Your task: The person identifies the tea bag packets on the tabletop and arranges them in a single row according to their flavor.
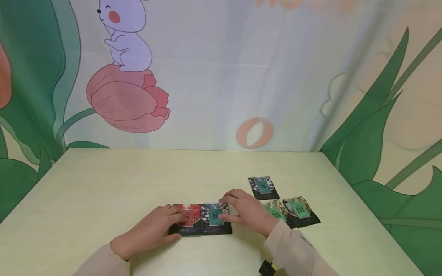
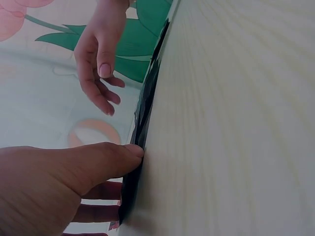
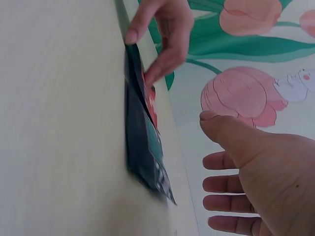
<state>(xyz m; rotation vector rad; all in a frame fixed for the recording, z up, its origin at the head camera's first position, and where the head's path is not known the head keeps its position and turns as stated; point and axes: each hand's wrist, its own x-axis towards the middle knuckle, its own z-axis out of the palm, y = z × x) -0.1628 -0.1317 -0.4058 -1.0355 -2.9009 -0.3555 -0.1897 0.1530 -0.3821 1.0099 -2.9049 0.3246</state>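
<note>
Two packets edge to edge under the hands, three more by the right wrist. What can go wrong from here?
1. The right hand hovers over the teal packet with fingers spread; a loose touch may push it out of line with the red packet.
2. The right sleeve lies close to the green packets and may drag them.
3. The left hand only presses the red packet's edge, so it may slide.

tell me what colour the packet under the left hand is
Red on top with a black lower edge; the packet under the left hand shows best in the head view.

left hand (image 1: 152, 230): flat, fingers pressing | right hand (image 1: 246, 211): hovering (relaxed)
</note>
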